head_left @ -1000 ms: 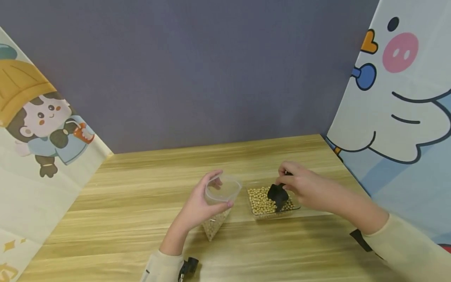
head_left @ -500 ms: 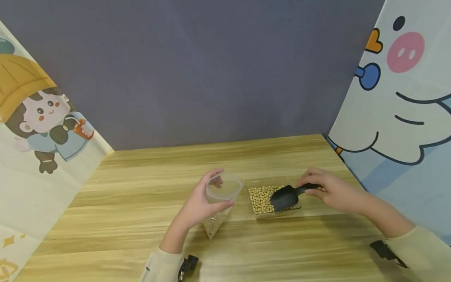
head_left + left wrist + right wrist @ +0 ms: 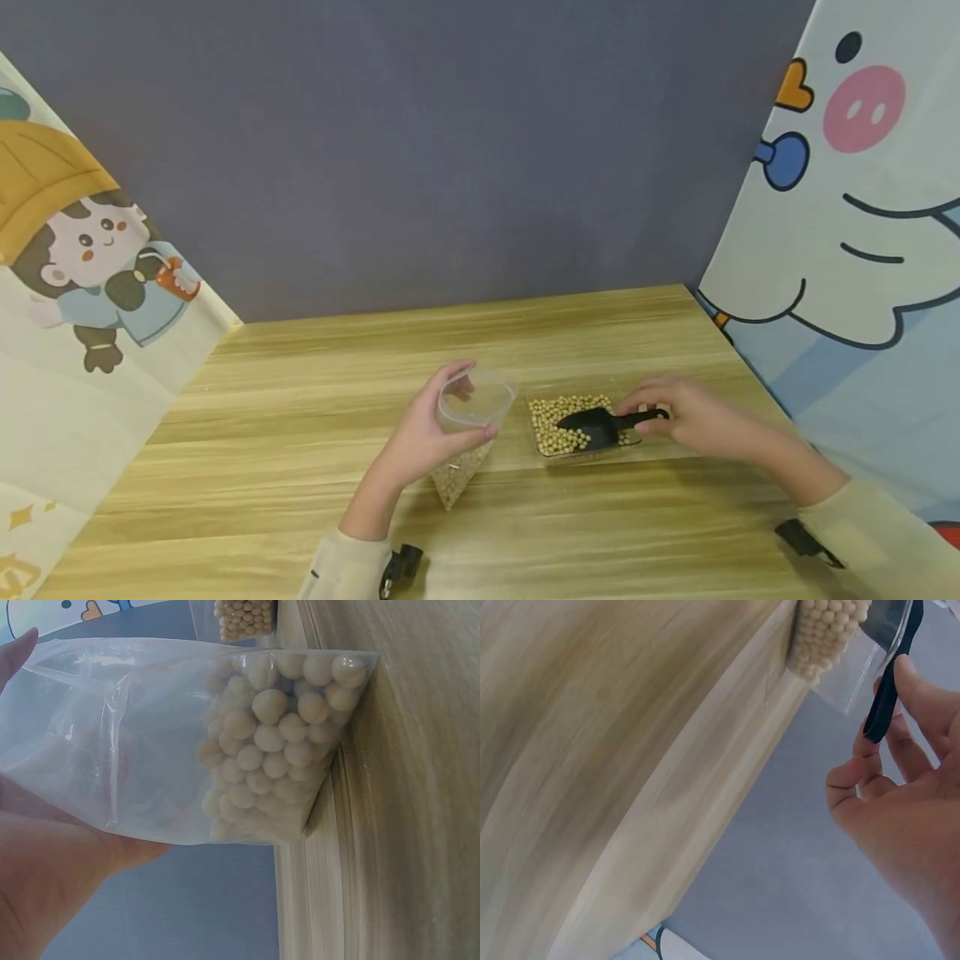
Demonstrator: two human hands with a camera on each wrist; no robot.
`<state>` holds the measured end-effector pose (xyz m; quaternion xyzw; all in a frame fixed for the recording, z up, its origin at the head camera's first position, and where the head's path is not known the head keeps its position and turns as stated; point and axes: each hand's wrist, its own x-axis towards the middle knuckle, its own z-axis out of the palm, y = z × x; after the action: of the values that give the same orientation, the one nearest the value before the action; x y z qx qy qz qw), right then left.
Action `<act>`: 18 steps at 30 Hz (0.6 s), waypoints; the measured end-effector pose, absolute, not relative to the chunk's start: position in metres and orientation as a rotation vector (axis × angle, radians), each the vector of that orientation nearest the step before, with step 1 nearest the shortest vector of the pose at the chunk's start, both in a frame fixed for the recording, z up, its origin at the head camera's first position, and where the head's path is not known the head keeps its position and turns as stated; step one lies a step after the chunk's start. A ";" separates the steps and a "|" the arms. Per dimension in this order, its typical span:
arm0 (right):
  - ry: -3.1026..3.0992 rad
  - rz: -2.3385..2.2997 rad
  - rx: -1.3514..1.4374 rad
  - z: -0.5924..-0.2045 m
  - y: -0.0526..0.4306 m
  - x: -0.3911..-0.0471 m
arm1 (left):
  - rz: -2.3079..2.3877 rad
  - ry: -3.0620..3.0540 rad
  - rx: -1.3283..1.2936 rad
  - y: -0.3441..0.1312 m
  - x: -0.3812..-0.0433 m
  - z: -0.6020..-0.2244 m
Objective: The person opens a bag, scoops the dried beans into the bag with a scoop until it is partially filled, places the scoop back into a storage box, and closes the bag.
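My left hand (image 3: 416, 442) holds a clear plastic bag (image 3: 459, 479) by its mouth, thumb and fingers spread round the rim so that it gapes. In the left wrist view, round pale beans (image 3: 270, 742) fill the bag's bottom part, which stands at the tabletop. To its right is a clear rectangular box (image 3: 573, 458) of yellow beans (image 3: 551, 412), like soybeans. Between thumb and fingers, my right hand (image 3: 682, 412) pinches the handle of a black scoop (image 3: 600, 429). The scoop's blade lies low among the beans, tip pointing left, with some beans at its edge.
Both box and bag stand on a wood-grain table (image 3: 300, 467). A grey panel (image 3: 450, 150) rises behind it, with cartoon-printed panels on the left (image 3: 90, 433) and right (image 3: 847, 275) sides.
The scoop first pointed down into the beans, then swung level as my right hand moved right. Now it has shifted slightly left and sits lower in the beans. The left hand stays put.
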<state>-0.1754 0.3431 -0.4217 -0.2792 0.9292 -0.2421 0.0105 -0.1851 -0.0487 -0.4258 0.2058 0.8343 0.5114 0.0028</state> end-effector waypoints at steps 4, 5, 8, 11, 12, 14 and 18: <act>2.882 -0.770 -0.850 -0.423 0.337 -0.177 | 1.607 2.613 0.638 -0.048 -0.185 -0.426; 2.878 -0.776 -0.843 -0.424 0.335 -0.177 | 1.607 2.612 0.638 -0.048 -0.185 -0.426; 2.877 -0.754 -0.847 -0.424 0.331 -0.178 | 1.605 2.613 0.645 -0.048 -0.185 -0.427; 2.888 -0.712 -0.856 -0.424 0.328 -0.178 | 1.609 2.608 0.653 -0.047 -0.186 -0.427; 2.888 -0.700 -0.860 -0.424 0.328 -0.178 | 1.611 2.606 0.654 -0.047 -0.186 -0.427; 2.890 -0.685 -0.854 -0.425 0.328 -0.178 | 1.612 2.603 0.650 -0.047 -0.186 -0.427; 2.890 -0.713 -0.866 -0.429 0.331 -0.176 | 1.604 2.608 0.633 -0.047 -0.185 -0.427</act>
<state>-0.1764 0.3311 -0.4285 -0.2794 0.9320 -0.2300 0.0206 -0.1847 -0.0472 -0.4267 0.2025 0.8342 0.5129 0.0074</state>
